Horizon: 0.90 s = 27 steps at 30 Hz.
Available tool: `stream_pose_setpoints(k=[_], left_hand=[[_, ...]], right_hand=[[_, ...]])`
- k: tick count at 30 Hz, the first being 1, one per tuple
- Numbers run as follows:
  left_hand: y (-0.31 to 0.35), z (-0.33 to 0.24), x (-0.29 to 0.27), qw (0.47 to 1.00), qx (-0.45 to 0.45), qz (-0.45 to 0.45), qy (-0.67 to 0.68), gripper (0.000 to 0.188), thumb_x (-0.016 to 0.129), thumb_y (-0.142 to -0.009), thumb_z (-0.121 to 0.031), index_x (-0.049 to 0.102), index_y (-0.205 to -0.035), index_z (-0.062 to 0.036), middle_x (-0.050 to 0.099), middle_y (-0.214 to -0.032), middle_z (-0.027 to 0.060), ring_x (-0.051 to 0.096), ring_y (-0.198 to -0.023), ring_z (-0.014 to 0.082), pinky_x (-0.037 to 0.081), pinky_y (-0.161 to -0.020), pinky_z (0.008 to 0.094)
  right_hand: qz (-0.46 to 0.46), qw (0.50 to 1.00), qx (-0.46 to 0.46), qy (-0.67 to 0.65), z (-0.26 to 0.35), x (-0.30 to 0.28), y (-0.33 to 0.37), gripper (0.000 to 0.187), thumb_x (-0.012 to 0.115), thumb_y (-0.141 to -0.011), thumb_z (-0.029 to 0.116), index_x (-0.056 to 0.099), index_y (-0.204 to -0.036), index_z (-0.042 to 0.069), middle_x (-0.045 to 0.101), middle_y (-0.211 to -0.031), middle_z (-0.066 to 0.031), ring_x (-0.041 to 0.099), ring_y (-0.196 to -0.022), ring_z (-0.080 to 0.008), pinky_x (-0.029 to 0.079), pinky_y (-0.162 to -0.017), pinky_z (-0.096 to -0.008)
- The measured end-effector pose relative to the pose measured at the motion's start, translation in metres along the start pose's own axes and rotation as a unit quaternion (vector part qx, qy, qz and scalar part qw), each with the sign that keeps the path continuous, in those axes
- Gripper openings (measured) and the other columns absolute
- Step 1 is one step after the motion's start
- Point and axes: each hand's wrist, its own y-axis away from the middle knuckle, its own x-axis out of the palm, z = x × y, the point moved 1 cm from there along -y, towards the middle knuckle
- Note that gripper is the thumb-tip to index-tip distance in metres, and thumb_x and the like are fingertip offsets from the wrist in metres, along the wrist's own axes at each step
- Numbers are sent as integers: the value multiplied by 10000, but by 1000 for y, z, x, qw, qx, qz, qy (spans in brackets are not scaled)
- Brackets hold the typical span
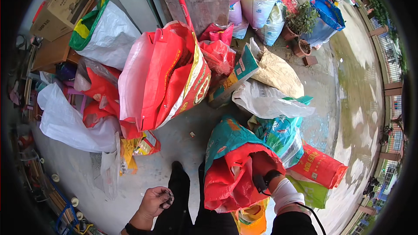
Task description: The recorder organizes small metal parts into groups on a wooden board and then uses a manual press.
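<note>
My left hand is closed in front of my legs, its fingers curled around something small and dark that I cannot make out. My right hand reaches into the mouth of a red bag with a teal outer part. Its fingers are hidden inside. A white wrap covers that wrist, with a black strap just ahead of it and a dark cable behind. Just beneath the bag's mouth lies an orange bag. Beside the right arm lie a red printed bag and a light green bag.
A large red bag stands upright ahead, a red pole behind it. White sacks lie left, below a cardboard box. Beige and clear plastic bags sit ahead right. Potted plants and full sacks stand farther back.
</note>
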Motion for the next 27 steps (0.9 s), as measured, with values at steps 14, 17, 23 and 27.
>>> stream_pose_setpoints(k=[14, 17, 23, 27], left_hand=[[82, -40, 72, 996, 44, 74, -24, 162, 617, -793, -140, 579, -894, -19, 545, -650, 128, 403, -467, 132, 315, -444, 227], [85, -35, 90, 994, 39, 92, -33, 156, 617, -793, -138, 587, -894, -23, 548, -652, 125, 406, -470, 134, 315, -445, 226], [86, -32, 111, 993, 21, 108, -46, 138, 608, -796, -120, 587, -892, -23, 550, -662, 133, 417, -474, 143, 321, -449, 233], [81, -29, 121, 992, 14, 116, -53, 128, 593, -808, -113, 578, -896, -22, 548, -666, 143, 422, -475, 149, 326, -453, 234]], right_hand=[[14, 532, -25, -846, 122, -129, 118, 205, 614, -760, 14, 591, -962, 44, 597, -906, -94, 564, -768, -182, 453, -665, -293], [37, 455, -83, -886, 132, -139, 125, 220, 618, -761, 26, 597, -975, 75, 569, -939, -82, 524, -758, -162, 443, -677, -282], [53, 398, -134, -906, 145, -153, 133, 204, 598, -792, 79, 588, -994, 104, 495, -887, -24, 448, -718, -118, 396, -648, -238], [92, 362, -154, -915, 147, -155, 127, 181, 574, -824, 157, 548, -992, 93, 485, -858, -30, 423, -695, -115, 368, -605, -230]])
